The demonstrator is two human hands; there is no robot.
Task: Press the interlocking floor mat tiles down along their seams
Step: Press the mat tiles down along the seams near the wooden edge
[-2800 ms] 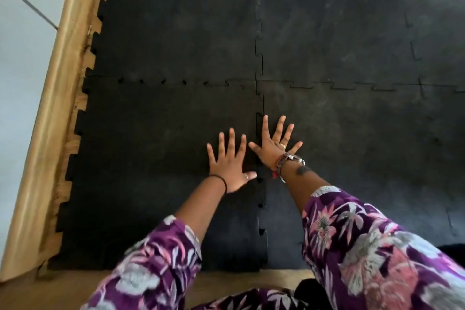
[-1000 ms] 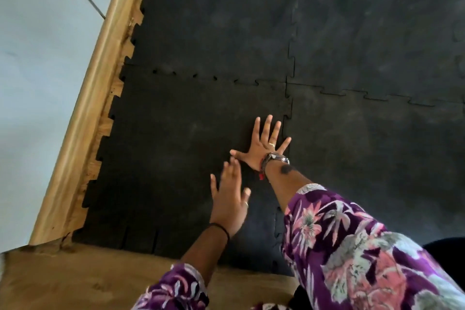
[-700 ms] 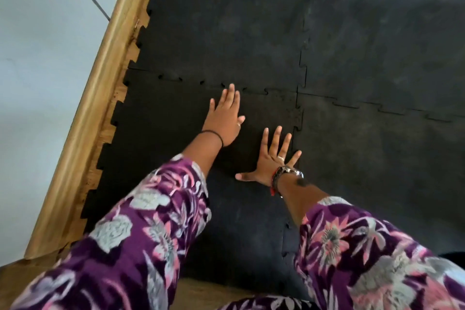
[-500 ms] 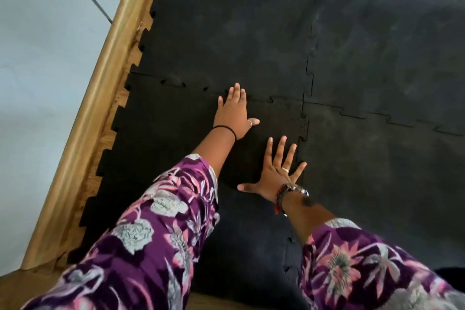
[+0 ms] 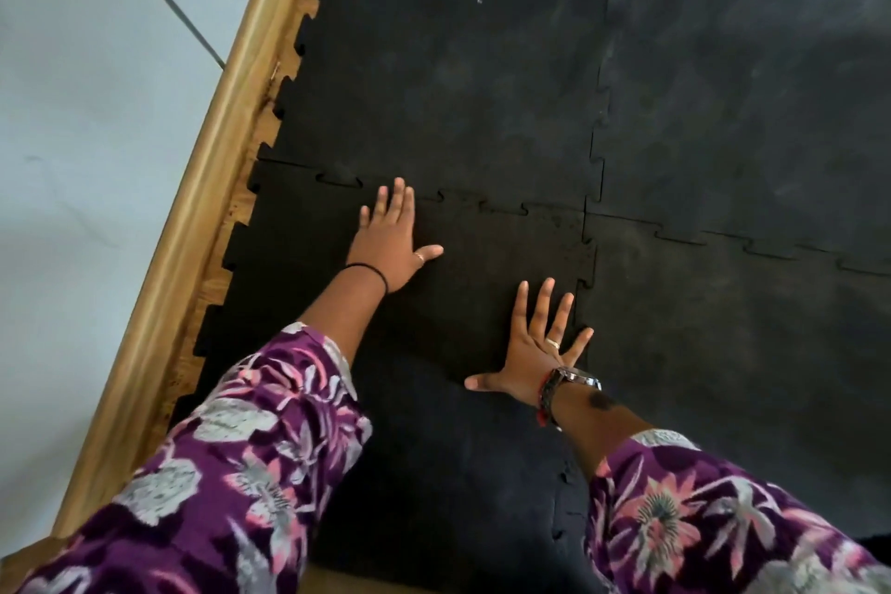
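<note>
Black interlocking floor mat tiles cover the floor, joined by toothed seams. A horizontal seam runs across the middle and a vertical seam crosses it. My left hand lies flat on the near left tile, fingers together, fingertips touching the horizontal seam. My right hand is pressed flat with fingers spread, its outer fingers reaching the vertical seam. Both hands hold nothing.
A wooden skirting board runs diagonally along the mat's left toothed edge, with a pale wall beyond it. A strip of wooden floor shows at the bottom left. My purple floral sleeves fill the foreground.
My left hand has slid left along the horizontal seam. The right hand stays flat by the vertical seam. The view has shifted slightly.
</note>
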